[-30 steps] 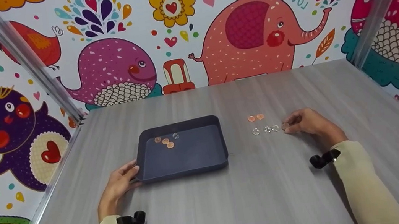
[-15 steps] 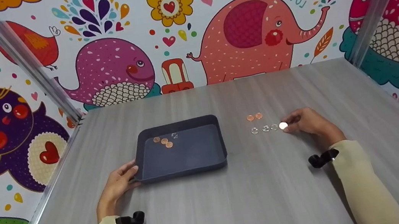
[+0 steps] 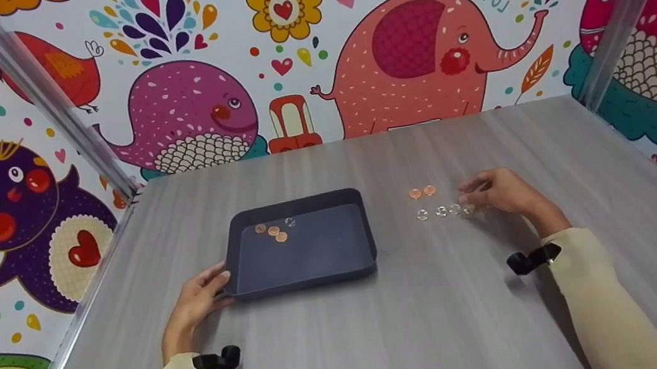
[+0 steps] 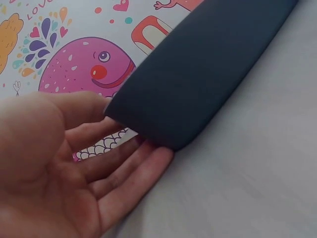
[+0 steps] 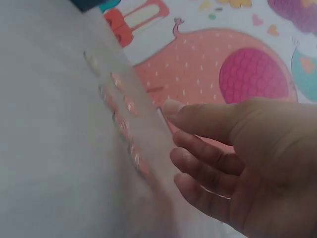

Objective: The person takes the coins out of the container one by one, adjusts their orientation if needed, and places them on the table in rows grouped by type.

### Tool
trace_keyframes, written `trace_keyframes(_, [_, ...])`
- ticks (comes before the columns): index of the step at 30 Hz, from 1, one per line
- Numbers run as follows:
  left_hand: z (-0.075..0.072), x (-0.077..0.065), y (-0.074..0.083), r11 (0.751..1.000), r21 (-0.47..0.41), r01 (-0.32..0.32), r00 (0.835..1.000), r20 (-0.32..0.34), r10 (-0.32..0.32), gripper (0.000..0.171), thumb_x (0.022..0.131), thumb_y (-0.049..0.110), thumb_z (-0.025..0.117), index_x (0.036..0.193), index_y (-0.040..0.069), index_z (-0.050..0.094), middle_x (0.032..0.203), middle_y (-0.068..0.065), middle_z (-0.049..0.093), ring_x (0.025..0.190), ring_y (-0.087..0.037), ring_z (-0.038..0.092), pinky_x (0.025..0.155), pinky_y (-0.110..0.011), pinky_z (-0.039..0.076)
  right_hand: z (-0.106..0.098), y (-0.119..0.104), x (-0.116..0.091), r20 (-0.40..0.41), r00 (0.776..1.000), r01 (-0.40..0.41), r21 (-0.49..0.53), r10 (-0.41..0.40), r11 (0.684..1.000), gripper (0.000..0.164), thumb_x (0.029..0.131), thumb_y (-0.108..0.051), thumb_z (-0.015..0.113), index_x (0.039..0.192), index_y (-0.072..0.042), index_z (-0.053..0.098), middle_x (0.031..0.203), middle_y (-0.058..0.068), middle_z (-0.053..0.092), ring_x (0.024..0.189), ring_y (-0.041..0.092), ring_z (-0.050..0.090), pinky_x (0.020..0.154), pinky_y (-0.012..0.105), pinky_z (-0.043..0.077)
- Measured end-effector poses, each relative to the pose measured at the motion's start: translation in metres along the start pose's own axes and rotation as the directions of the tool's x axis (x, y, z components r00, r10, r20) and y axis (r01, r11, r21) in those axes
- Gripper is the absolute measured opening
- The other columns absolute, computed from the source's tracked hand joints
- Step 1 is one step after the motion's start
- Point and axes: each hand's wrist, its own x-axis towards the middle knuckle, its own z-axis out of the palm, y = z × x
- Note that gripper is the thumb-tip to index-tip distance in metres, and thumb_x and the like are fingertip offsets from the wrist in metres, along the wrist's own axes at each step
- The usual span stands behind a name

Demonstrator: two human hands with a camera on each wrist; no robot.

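Note:
At the near left corner of a dark blue-grey rectangular tray (image 3: 304, 286), my left hand (image 3: 196, 300) grips the wall. In the left wrist view its thumb lies at the rim and the fingertips at the bottom edge of the tray wall (image 4: 183, 79). My right hand (image 3: 504, 193) is just above the right end of a row of silver coins (image 3: 441, 211). Its fingers are loosely bent, with nothing between thumb and fingers in the right wrist view. Behind that row lie two copper coins (image 3: 429, 191). Inside the tray are three copper coins (image 3: 273, 231) and one silver coin (image 3: 289, 222).
Everything rests on a grey wood-grain table (image 3: 337, 348). A patterned wall (image 3: 295, 74) with cartoon animals stands along the back and sides, with a metal post (image 3: 48, 101) at the left corner and another metal post (image 3: 623, 12) at the right.
The right hand has let go of the silver coin at the right end of the row and lifted slightly off it. That coin now lies flat beside the others. The left hand and tray stay put.

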Motion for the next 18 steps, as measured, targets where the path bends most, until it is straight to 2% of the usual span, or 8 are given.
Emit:
trace_keyframes(7, [0.001, -0.001, 0.0, 1.0, -0.013, 0.023, 1.0, -0.019, -0.023, 0.054, 0.106, 0.015, 0.049, 0.154, -0.004, 0.032, 0.154, -0.034, 0.036, 0.124, -0.028, 0.06, 0.091, -0.032, 0.06, 0.017, -0.044, -0.007, -0.059, 0.994, 0.1, 0.077, -0.096, 0.992, 0.036, 0.095, -0.033, 0.07, 0.124, -0.01, 0.07, 0.114, 0.019, 0.067, 0.092, 0.029, 0.058, 0.071, 0.028, 0.054])
trace_keyframes(14, [0.001, 0.0, 0.0, 1.0, -0.006, 0.012, 1.0, -0.005, -0.013, 0.054, 0.107, 0.016, 0.047, 0.154, -0.004, 0.031, 0.155, -0.033, 0.035, 0.129, -0.034, 0.056, 0.093, -0.034, 0.059, 0.042, -0.085, -0.02, -0.156, 0.975, 0.192, 0.227, -0.159, 0.955, 0.031, 0.096, -0.024, 0.069, 0.123, -0.009, 0.07, 0.11, 0.014, 0.07, 0.082, 0.016, 0.062, 0.067, 0.023, 0.057])
trace_keyframes(18, [0.0, 0.0, 0.0, 1.0, -0.016, 0.017, 1.0, -0.014, -0.017, 0.053, 0.106, 0.015, 0.048, 0.154, -0.004, 0.033, 0.154, -0.033, 0.037, 0.122, -0.028, 0.061, 0.092, -0.033, 0.059, 0.058, -0.102, -0.025, -0.206, 0.962, 0.233, 0.279, -0.179, 0.932, 0.029, 0.096, -0.023, 0.069, 0.122, -0.011, 0.071, 0.106, 0.013, 0.07, 0.085, 0.017, 0.063, 0.068, 0.024, 0.059])
